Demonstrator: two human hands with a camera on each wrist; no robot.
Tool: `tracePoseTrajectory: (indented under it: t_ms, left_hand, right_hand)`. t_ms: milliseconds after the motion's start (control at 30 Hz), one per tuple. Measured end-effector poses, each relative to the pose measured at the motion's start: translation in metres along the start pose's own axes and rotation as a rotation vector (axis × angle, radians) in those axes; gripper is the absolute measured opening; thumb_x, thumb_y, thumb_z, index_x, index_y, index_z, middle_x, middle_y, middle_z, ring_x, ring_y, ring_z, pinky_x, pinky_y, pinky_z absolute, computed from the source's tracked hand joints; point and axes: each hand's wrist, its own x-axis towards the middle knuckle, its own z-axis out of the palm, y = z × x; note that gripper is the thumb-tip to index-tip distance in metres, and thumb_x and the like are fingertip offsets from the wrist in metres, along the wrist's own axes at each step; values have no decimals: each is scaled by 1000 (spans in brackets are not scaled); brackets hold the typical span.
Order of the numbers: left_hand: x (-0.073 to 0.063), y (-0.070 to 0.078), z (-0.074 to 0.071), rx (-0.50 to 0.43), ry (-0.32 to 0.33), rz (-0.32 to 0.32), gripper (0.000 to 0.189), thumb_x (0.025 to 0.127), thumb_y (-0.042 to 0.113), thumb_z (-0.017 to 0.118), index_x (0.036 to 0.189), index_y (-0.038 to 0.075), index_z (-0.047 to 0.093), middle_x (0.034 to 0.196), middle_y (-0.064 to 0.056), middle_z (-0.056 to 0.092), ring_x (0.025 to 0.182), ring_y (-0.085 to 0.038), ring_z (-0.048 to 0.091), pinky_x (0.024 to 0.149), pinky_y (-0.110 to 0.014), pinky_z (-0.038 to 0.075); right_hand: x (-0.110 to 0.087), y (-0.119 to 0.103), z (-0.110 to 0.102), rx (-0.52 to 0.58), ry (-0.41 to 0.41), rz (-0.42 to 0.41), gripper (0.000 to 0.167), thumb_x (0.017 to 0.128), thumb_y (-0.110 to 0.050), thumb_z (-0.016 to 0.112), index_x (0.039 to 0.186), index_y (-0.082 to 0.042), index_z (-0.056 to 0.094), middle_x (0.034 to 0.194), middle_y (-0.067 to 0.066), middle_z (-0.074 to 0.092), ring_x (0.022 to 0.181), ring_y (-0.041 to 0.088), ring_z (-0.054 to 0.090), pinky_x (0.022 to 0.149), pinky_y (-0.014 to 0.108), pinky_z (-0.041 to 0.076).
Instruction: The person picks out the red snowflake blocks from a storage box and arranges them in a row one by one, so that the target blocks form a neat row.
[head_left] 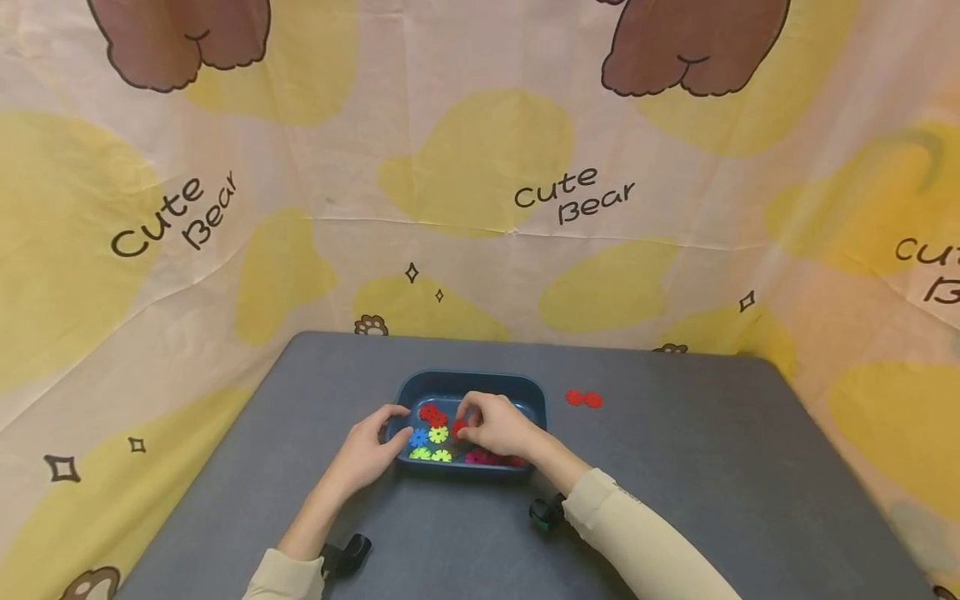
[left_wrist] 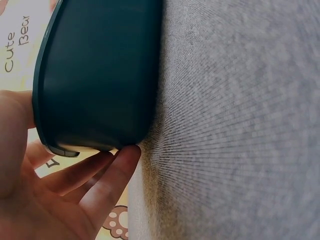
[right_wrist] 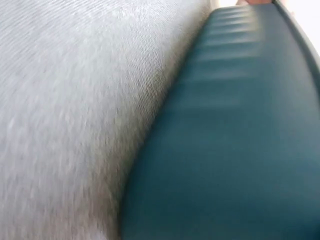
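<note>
A dark teal plastic bin [head_left: 468, 468] with rounded corners stands on the table and holds several small notched snowflake discs. My left hand [head_left: 369, 450] grips the bin's left end; in the left wrist view the thumb lies at the rim and the fingertips [left_wrist: 131, 152] touch the end wall low down. My right hand [head_left: 497, 423] reaches into the bin and pinches a red snowflake disc [head_left: 459, 428] between thumb and fingers. Left of it lie red discs [head_left: 432, 415], a blue disc [head_left: 418, 437] and yellow-green discs [head_left: 438, 434]. Magenta discs [head_left: 480, 457] are by the front wall, partly hidden.
Two red discs [head_left: 584, 399], side by side, lie on the grey table [head_left: 675, 467] right of the bin. Behind the table hangs a printed cloth [head_left: 465, 275]. In the right wrist view the bin's long outer wall [right_wrist: 225, 150] fills the right side.
</note>
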Motion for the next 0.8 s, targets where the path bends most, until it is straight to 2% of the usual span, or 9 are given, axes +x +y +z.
tracePoseTrajectory:
  t_ms: [233,400,500,667,800]
  left_hand:
    - [-1,0,0,-2,-1,4,39,97,25,69,132,10,62,133,-13,63,101,-26,56,91,-51,51]
    - [0,-1,0,9,4,5,38,97,25,70,131,10,63,127,-12,65,92,-23,55,80,-43,50]
    - [0,-1,0,5,-5,-3,38,97,25,70,131,11,63,123,-11,65,85,-22,52,74,-38,44]
    - [1,-2,0,0,-10,-10,38,96,25,70,132,12,63,117,-9,64,80,-20,50,69,-36,43]
    - [2,-1,1,-7,-15,-15,38,96,24,70,132,12,62,113,-8,64,78,-19,50,66,-35,43]
  right_hand:
    - [-16,0,-21,38,25,-37,16,94,-17,75,106,-15,65,77,-5,63,62,14,57,62,33,48]
    - [-30,-1,-36,53,49,-62,17,93,-16,75,106,-14,65,78,-5,62,64,14,57,63,32,50]
    - [-39,-1,-46,77,58,-67,18,93,-16,75,107,-14,65,81,-4,63,66,14,59,64,32,50]
    - [-51,1,-63,133,74,-61,19,93,-15,75,108,-11,64,83,-1,64,66,17,59,62,32,50]
    - [-60,7,-74,134,114,-50,18,93,-16,75,108,-12,65,82,0,64,66,17,59,62,32,49]
